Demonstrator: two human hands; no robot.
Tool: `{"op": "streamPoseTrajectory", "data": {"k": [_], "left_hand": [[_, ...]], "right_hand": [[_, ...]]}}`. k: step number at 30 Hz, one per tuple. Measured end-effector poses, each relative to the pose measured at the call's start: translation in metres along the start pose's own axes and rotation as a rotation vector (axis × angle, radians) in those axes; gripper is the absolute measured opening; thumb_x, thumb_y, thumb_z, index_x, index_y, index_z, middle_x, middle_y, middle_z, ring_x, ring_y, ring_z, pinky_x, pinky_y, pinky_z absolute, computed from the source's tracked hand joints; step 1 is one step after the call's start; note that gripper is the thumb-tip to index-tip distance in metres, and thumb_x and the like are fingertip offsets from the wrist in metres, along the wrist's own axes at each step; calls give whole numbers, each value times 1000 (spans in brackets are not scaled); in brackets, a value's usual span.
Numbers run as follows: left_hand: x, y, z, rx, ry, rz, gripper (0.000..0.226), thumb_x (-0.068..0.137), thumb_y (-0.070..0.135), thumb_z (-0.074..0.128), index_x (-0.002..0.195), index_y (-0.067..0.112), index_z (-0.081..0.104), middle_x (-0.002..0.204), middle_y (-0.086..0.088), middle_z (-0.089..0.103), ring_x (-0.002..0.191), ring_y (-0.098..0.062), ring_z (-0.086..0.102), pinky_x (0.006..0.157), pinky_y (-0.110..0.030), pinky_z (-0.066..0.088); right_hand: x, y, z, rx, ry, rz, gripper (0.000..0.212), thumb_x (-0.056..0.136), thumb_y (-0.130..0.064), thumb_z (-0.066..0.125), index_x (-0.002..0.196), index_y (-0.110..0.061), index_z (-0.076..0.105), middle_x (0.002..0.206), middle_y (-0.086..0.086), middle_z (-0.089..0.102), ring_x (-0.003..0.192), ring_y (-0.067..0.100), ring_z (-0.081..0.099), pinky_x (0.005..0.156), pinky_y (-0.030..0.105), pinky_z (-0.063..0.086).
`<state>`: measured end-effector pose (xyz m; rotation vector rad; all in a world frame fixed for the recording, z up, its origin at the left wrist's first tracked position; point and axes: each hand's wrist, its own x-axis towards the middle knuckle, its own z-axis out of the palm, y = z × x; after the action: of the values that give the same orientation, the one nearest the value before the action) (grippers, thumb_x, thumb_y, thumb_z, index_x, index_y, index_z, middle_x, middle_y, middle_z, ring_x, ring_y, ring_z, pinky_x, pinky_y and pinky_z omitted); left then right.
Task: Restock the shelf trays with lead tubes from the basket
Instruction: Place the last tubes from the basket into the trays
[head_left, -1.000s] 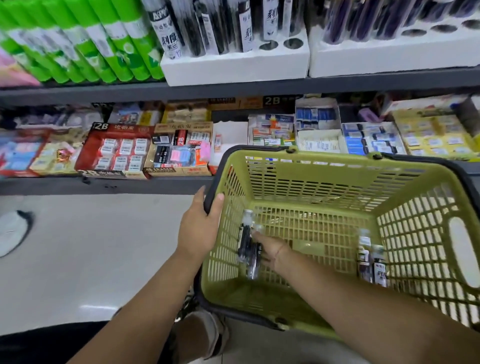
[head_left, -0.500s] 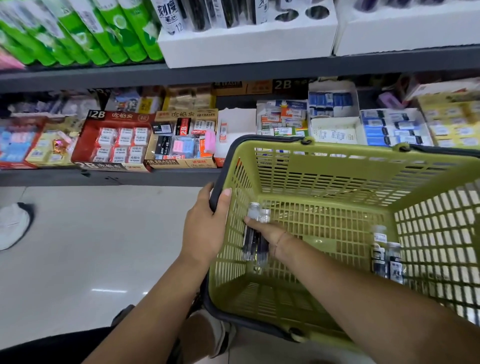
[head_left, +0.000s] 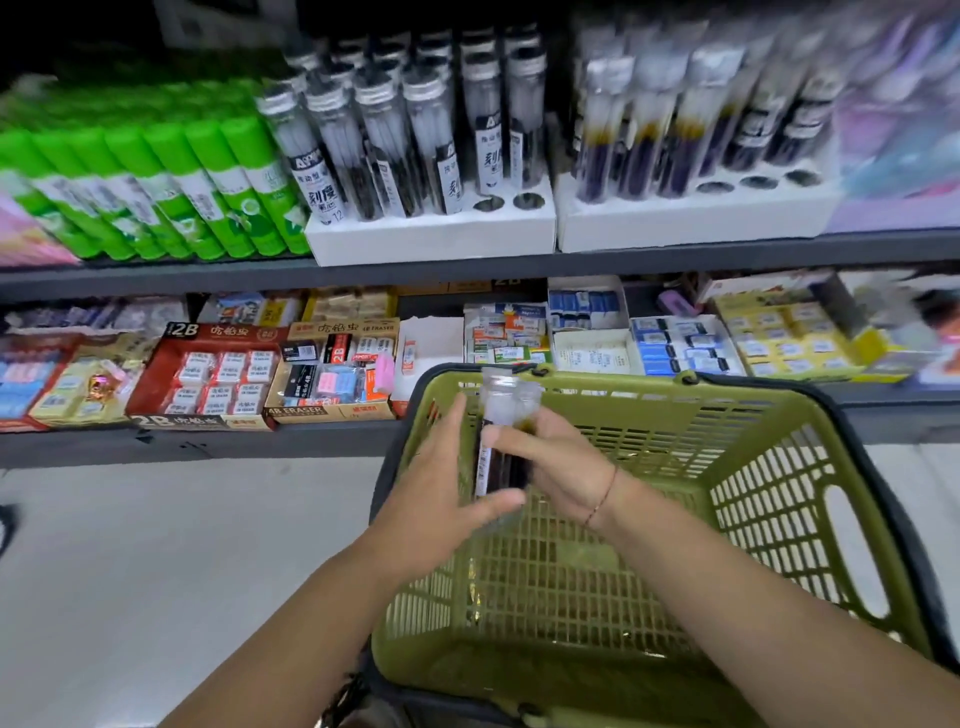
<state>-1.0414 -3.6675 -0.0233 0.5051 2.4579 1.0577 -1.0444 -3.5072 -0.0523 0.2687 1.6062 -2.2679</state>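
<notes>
Right hand (head_left: 558, 467): gripping clear plastic lead tubes (head_left: 501, 452) above olive plastic mesh basket (head_left: 779, 467)
Left hand (head_left: 441, 488): fingers straight, beside tubes
White shelf trays (head_left: 431, 236): several holes unfilled

The basket (head_left: 769, 519) is olive green, its walls a lattice of small slots, under a black rim. The lead tubes (head_left: 498, 457) at its edge are clear, dark brown-black inside, with a white label strip. A thin reddish cord bracelet (head_left: 600, 499) shows nearby. On the grey shelf (head_left: 415, 267), the near tray (head_left: 431, 236) and far tray (head_left: 691, 226) are plain white. The silver-capped tubes (head_left: 384, 130) hold black leads behind white labels printed in black. The violet tubes (head_left: 675, 145) carry an amber band. The glue sticks (head_left: 208, 192) are bright green with white labels. Lower down are a red eraser box (head_left: 208, 374) lettered in white, a tan eraser box (head_left: 332, 413), blue-and-white eraser packs (head_left: 680, 348) and a yellow box (head_left: 789, 338). The floor (head_left: 156, 571) is pale grey.
</notes>
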Motion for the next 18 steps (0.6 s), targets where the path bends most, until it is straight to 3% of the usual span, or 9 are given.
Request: {"op": "streamPoseTrajectory", "data": {"k": [2, 4, 6, 9, 11, 13, 16, 18], "left_hand": [[7, 21, -4, -142, -35, 20, 93, 81, 42, 72, 147, 43, 7, 137, 36, 34, 125, 14, 39, 98, -8, 33], [15, 38, -11, -225, -5, 29, 85, 84, 32, 72, 148, 30, 16, 123, 28, 47, 112, 7, 51, 86, -7, 42], [20, 56, -18, -264, 10, 50, 75, 86, 26, 70, 144, 25, 22, 115, 23, 53, 103, 10, 52, 78, -3, 43], [27, 81, -24, -304, 13, 100, 59, 89, 24, 66, 136, 29, 30, 117, 19, 56, 105, 9, 53, 84, -8, 43], [31, 97, -25, -364, 38, 103, 53, 90, 24, 65, 133, 31, 34, 117, 14, 58, 106, -1, 56, 87, -17, 45], [38, 111, -25, -431, 72, 85, 48, 91, 26, 64, 131, 32, 39, 115, 8, 61, 104, -8, 59, 79, -19, 47], [47, 128, -26, -484, 106, 54, 25, 92, 21, 62, 112, 22, 48, 93, -1, 60, 79, -11, 58, 59, -14, 43], [53, 133, -26, -499, 137, 42, 17, 90, 15, 61, 101, 17, 50, 79, 2, 53, 66, -9, 50, 56, -15, 41]], "right_hand": [[-8, -30, 6, -33, -52, -117, 51, 65, -31, 78, 109, -11, 61, 103, 8, 67, 97, 23, 63, 90, 39, 51], [-16, -55, 10, -56, -45, -180, 68, 63, -44, 80, 114, -5, 56, 105, 10, 67, 99, 23, 63, 91, 39, 51], [-23, -73, 9, -52, -2, -212, 63, 73, -52, 67, 115, -6, 55, 110, 10, 67, 105, 23, 63, 94, 37, 50], [-29, -94, 3, -126, 96, -265, 55, 84, -48, 55, 117, -4, 55, 116, 13, 65, 111, 23, 61, 98, 38, 46], [-36, -111, -4, -338, 222, -331, 43, 92, -42, 52, 103, -1, 57, 101, 10, 66, 97, 13, 62, 91, 30, 45], [-44, -132, -16, -572, 348, -421, 33, 94, -36, 49, 81, -7, 52, 88, 4, 58, 81, 4, 55, 80, 23, 42], [-46, -170, -51, -677, 537, -550, 38, 92, -40, 52, 77, -6, 45, 98, 15, 62, 85, 19, 57, 78, 37, 44], [-47, -198, -72, -680, 646, -664, 38, 90, -38, 56, 80, -3, 46, 75, 10, 54, 70, 17, 47, 69, 37, 41]]}}
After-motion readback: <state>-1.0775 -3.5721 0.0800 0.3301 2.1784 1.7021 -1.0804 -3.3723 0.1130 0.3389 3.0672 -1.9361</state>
